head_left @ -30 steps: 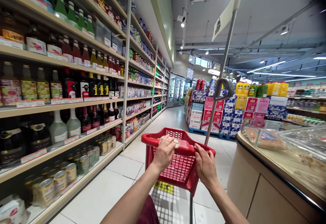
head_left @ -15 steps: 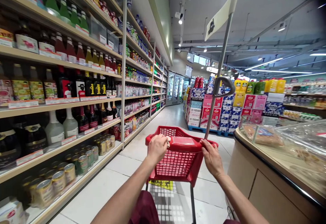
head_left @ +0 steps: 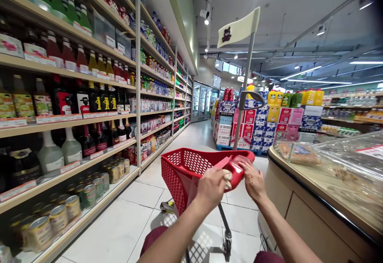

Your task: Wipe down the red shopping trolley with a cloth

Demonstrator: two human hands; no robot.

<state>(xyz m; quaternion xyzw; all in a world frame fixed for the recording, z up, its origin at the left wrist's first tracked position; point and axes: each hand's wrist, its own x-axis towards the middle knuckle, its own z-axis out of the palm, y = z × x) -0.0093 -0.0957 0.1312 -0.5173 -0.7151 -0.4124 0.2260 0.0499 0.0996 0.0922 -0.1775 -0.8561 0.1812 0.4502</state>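
A tall shelf unit (head_left: 138, 95) fills the left side, its tiers carrying bottles (head_left: 67, 53) and, on the lowest, short cans (head_left: 89, 194). To the right stands a bench (head_left: 317, 219) with a curved front and dark edging; wrapped bread (head_left: 299, 154) lies behind its clear guard. Stacked drink boxes (head_left: 247, 130) occupy the middle distance, with yellow and green jugs (head_left: 275, 97) on top. In the foreground, on the pale tiled floor (head_left: 134, 203), a red cart (head_left: 176, 179) stands between shelf and bench, turned obliquely so that its mesh basket lies to the left and its handle (head_left: 237, 173) to the right. From behind the handle rises a grey pole (head_left: 247, 67), bearing a cream flag (head_left: 239, 32) with a dark bear. The left hand (head_left: 211, 185) is curled around a crumpled pale cloth (head_left: 227, 179), held against the handle. The right hand (head_left: 254, 181) lies with its fingers over the handle's right end; whether it grips cannot be told.
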